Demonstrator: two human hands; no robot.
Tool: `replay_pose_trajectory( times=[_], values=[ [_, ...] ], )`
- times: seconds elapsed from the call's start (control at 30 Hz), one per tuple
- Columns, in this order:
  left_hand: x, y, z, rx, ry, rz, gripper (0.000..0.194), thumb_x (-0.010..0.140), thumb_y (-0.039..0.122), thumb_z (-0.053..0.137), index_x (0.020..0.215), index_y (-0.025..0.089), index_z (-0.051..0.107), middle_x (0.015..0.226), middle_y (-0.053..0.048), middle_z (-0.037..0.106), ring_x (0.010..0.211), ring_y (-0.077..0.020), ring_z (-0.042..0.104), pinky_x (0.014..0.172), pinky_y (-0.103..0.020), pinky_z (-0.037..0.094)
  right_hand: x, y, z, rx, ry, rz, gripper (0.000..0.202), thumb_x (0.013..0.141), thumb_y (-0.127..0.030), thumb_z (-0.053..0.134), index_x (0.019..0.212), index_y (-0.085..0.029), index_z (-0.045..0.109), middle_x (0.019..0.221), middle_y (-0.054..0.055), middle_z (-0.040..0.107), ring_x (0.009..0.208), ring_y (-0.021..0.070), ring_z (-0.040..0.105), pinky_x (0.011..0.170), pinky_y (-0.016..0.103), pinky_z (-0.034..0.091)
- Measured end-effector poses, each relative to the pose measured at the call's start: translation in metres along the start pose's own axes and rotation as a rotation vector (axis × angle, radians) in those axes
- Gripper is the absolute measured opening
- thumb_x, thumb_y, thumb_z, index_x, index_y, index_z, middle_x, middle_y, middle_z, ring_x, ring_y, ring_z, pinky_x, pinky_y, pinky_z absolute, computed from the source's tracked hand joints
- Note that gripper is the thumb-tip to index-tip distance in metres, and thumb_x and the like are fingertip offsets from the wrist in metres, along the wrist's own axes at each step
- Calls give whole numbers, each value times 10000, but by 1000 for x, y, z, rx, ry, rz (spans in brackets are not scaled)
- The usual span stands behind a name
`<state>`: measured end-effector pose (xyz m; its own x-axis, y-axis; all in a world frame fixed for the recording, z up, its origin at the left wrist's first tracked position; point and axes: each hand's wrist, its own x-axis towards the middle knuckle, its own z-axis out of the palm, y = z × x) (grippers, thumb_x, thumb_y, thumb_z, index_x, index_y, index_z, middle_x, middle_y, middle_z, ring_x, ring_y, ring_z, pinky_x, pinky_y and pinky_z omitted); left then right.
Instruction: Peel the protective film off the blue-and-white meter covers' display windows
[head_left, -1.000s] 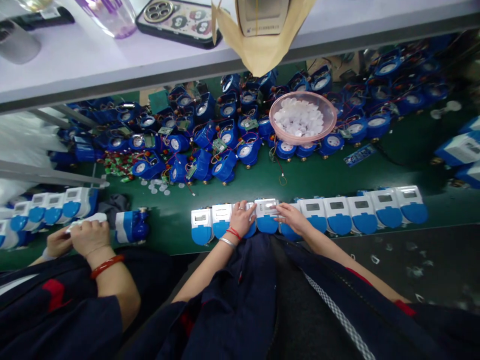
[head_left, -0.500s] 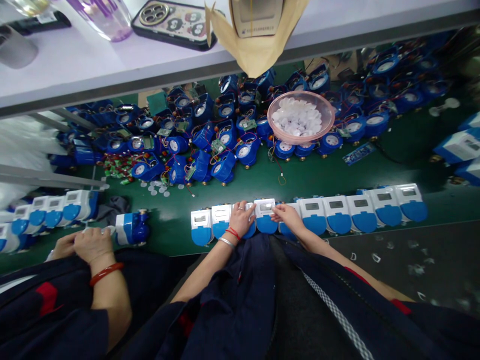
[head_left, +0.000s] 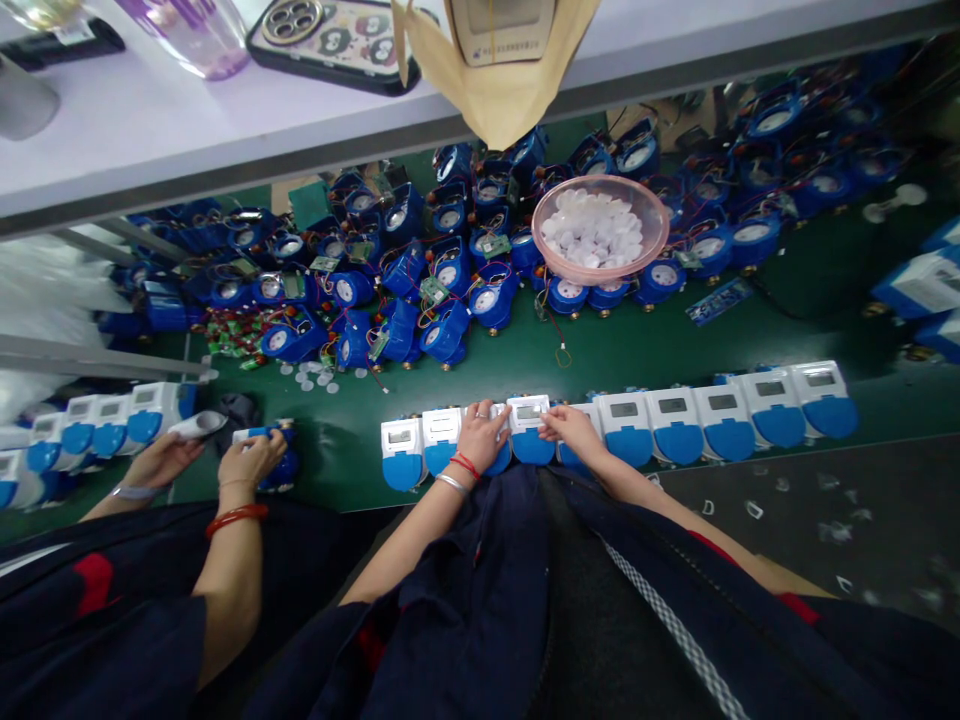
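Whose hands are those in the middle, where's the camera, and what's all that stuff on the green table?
There's no robot here. One camera, worn on a person's head, looks down, so you see that person's own hands. The left hand, with red and silver bands, rests on a row of white-and-blue boxes with little windows. The right hand has its fingers at the edge of one box; whether they pinch something small, I can't tell. Farther back on the green table are blue cases with wires, and a pink bowl of whitish pieces. At the far left, other hands belong to a co-worker, who holds a white roll.
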<state>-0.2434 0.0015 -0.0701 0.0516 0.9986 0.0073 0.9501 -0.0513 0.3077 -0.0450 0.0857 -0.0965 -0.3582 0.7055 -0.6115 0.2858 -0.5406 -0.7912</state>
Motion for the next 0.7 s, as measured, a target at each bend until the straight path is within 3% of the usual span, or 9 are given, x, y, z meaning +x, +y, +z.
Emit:
replay_pose_trajectory(
  times=[0.7],
  values=[
    [1, 2, -2, 31, -7, 30, 451, 854, 298, 507, 1302, 263, 483, 1211, -113, 439, 1081, -272, 391, 952, -422, 364, 4, 0, 2, -75, 51, -13, 145, 823, -258, 589, 769, -125, 607, 694, 93, 707, 558, 158, 673, 503, 216, 538]
  ],
)
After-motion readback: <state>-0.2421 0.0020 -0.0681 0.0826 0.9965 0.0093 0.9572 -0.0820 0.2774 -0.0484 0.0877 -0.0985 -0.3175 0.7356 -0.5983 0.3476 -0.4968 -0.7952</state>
